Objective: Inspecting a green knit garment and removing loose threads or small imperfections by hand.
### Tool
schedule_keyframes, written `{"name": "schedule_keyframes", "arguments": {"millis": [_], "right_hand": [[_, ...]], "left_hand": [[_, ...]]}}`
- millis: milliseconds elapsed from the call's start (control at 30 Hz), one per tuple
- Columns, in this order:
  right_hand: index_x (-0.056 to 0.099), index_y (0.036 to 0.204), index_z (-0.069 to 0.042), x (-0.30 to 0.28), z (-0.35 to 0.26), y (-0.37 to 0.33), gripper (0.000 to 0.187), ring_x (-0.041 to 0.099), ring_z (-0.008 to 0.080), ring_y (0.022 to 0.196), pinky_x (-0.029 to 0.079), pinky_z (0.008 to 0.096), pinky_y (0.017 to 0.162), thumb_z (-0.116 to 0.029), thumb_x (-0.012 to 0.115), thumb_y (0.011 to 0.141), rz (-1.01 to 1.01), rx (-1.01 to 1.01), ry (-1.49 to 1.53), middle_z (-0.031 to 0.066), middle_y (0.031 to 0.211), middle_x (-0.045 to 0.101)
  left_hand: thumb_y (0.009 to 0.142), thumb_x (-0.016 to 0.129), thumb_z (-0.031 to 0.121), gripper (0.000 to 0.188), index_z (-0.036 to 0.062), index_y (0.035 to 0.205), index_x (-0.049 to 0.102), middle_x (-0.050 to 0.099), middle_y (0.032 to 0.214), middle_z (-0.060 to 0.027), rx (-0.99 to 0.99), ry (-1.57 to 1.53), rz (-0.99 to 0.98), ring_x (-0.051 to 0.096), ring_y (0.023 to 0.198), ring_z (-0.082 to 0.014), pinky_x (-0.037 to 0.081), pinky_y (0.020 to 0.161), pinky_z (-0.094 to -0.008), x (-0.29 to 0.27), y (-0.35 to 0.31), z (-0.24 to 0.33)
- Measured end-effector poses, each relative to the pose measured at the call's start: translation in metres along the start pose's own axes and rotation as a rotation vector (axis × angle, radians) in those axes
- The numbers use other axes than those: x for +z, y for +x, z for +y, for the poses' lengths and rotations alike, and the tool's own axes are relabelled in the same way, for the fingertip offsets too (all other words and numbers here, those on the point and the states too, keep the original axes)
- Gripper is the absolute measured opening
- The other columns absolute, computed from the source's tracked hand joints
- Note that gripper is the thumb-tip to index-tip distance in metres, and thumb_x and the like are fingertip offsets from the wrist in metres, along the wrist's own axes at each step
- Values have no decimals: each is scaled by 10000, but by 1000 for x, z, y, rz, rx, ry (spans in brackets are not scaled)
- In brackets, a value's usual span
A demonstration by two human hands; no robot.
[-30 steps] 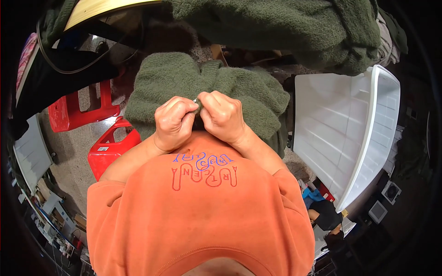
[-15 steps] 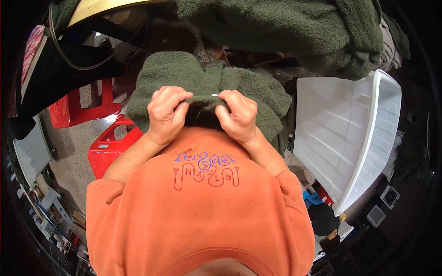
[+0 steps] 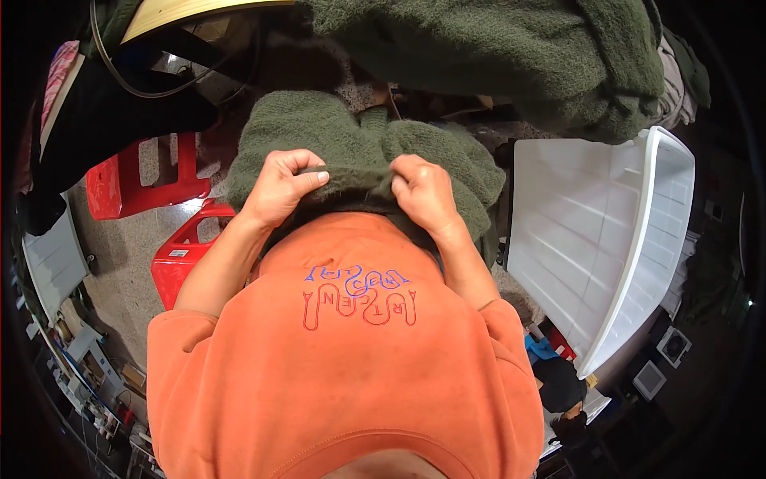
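Observation:
A dark green, fuzzy knitted garment (image 3: 295,120) lies bunched over my lap, just beyond my orange shirt. My left hand (image 3: 279,190) pinches its near edge between thumb and fingers. At the other end of that edge my right hand (image 3: 427,194) is closed on the same knit, its fingertips partly hidden. Between the hands the edge is stretched fairly straight, and a darker inner side of the knit shows below it. Whether it is a sweater or another kind of garment, the folds do not tell.
A large heap of the same green knit (image 3: 511,56) sits on the far side. To the right stands a tilted white plastic bin (image 3: 574,223). Red plastic stools (image 3: 179,259) are at the left, below black cloth (image 3: 104,132). A yellow table edge (image 3: 183,11) curves at upper left.
My hands have moved slightly apart, the right one turning. The stretched edge has rolled so more dark inner side shows. A small white spot beside my right fingers is no longer visible.

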State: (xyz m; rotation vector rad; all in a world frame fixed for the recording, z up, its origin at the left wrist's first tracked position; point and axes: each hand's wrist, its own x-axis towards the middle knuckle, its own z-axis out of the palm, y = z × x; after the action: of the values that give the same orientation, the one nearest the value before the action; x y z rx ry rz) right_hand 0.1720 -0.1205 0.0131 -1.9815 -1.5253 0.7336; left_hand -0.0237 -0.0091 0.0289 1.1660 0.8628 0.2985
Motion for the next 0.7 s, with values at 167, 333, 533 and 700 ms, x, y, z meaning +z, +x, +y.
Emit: {"name": "schedule_keyframes", "arguments": {"millis": [167,333,533,700], "right_hand": [[542,931,-19,-12,-35,7,307,493,295,916,347,392,833,-86,609,639,-109,-376,255,132,959,537],[548,824,-6,9,-35,16,117,546,266,634,432,327,555,-84,567,738,-170,-306,415,119,722,553],[526,713,-2,22,-35,10,49,534,280,591,421,358,523,-46,545,712,-89,-291,344,117,646,532],[505,683,-9,33,-37,0,40,519,263,566,416,336,505,-9,542,669,75,-306,272,114,632,515]], "left_hand": [[676,592,-5,36,17,697,573,507,623,49,-78,19,-29,409,545,-14,323,496,-163,12,-8,3],[681,585,-1,26,3,693,562,516,610,33,-19,60,-36,442,561,-28,355,485,-182,20,-8,2],[687,579,-16,39,5,670,551,513,606,35,-80,-44,85,425,551,-19,341,474,-176,23,-11,-6],[707,569,24,70,18,646,535,501,593,35,-60,150,-88,406,542,-16,326,467,-179,24,-7,-8]]}}
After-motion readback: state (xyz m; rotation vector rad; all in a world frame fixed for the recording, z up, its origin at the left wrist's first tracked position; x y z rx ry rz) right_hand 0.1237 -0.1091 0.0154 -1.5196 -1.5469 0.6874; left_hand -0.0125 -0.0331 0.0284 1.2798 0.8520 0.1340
